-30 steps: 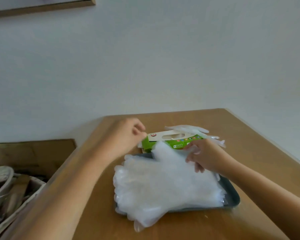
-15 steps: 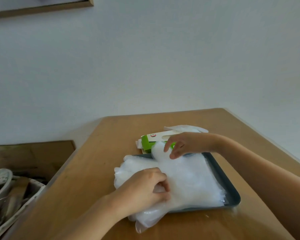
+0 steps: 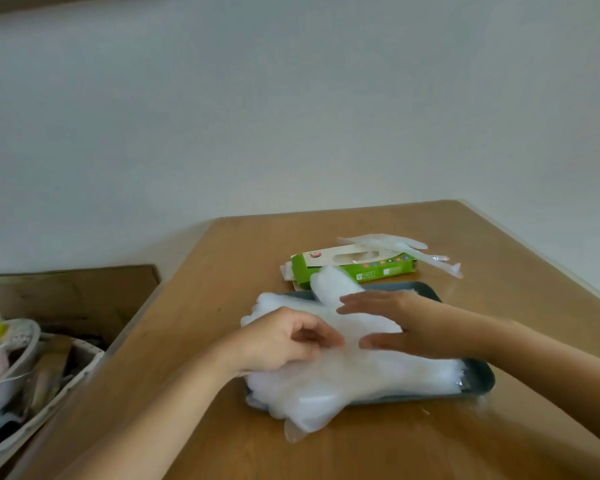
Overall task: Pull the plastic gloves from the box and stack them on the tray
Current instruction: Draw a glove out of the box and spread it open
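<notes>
Head-height view down onto a wooden counter [image 3: 205, 358] against a plain pale wall [image 3: 291, 116]. Near the middle, a dark tray [image 3: 478, 379] under a thick stack of clear plastic gloves [image 3: 343, 379], spilling over the tray's near left edge onto the wood, with only the right rim and far corner showing. Left hand [image 3: 284, 341] on the stack, grip curled, thumb and forefinger close together on the top sheet; cannot tell whether any plastic is pinched. Right hand [image 3: 413, 323] flat over the stack, grip open, fingers straight, holding nothing. Just behind the tray, a green box [image 3: 357, 270] lying flat, a loose glove [image 3: 430, 258] across its top, trailing right. Bare wood in front of the tray, to its left up to the counter's slanted edge, and beyond the box. Lower left, past that edge, a basket [image 3: 66, 375] of blurred clutter.
</notes>
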### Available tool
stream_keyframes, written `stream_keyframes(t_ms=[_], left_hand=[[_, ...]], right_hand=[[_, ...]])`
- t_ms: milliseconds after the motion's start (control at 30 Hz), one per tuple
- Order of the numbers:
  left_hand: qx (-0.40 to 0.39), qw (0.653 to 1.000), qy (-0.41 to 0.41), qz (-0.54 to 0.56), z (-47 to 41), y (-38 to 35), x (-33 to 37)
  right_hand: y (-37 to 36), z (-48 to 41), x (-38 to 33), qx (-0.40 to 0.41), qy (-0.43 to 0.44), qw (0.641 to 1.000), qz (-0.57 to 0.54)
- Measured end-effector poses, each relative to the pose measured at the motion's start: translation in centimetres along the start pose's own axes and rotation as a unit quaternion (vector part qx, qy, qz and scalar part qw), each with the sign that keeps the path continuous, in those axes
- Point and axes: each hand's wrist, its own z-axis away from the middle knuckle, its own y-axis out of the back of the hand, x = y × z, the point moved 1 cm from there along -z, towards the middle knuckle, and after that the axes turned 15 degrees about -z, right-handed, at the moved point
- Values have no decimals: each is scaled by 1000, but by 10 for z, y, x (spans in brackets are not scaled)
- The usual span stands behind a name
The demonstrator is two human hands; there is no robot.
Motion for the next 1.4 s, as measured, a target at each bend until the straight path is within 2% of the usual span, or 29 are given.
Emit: stream_keyframes(t_ms=[100, 200, 333, 500, 600, 667, 733, 800, 867, 933, 1033, 1100, 1233, 1300, 1400], left_hand=[[-19, 1000, -3, 1, -3, 1, 2], [-55, 997, -12, -43, -1, 3, 8], [-86, 983, -31, -161, 7, 4, 16], [-196, 944, -40, -264, 17, 0, 10], [-226, 929, -38, -289, 17, 2, 8], [-241, 934, -38, -263, 16, 11, 12], [-222, 952, -28, -211, 14, 26, 20], [-152, 975, 0, -164, 8, 41, 28], [-65, 986, 20, -150, -3, 53, 37], [-5, 991, 19, -133, -19, 60, 46], [22, 990, 32, -138, -47, 60, 58], [22, 985, 45, -163, -67, 54, 58], [34, 984, 68, -158, -100, 35, 53], [79, 980, 69, -166, -111, 30, 54], [165, 972, 29, -164, -115, 29, 65]], right_hand=[[-4, 15, 13, -72, -51, 996, -14], [-5, 16, 17, -77, -45, 996, -3], [-6, 17, 14, -92, -51, 994, 7], [-2, 19, 14, -122, -70, 990, 20], [3, 20, 13, -142, -87, 985, 38], [7, 21, 13, -147, -105, 983, 27], [18, 20, 12, -102, -112, 988, -24], [34, 13, 19, 31, -90, 993, -63], [56, 4, 39, 191, -96, 975, -65], [75, -4, 62, 269, -125, 954, -31], [82, -13, 90, 224, -209, 952, 23], [75, -17, 104, 239, -217, 946, 31], [76, -14, 106, 378, -155, 911, 48], [85, -12, 94, 381, -121, 916, 38], [96, -8, 59, 338, -49, 940, 3]])
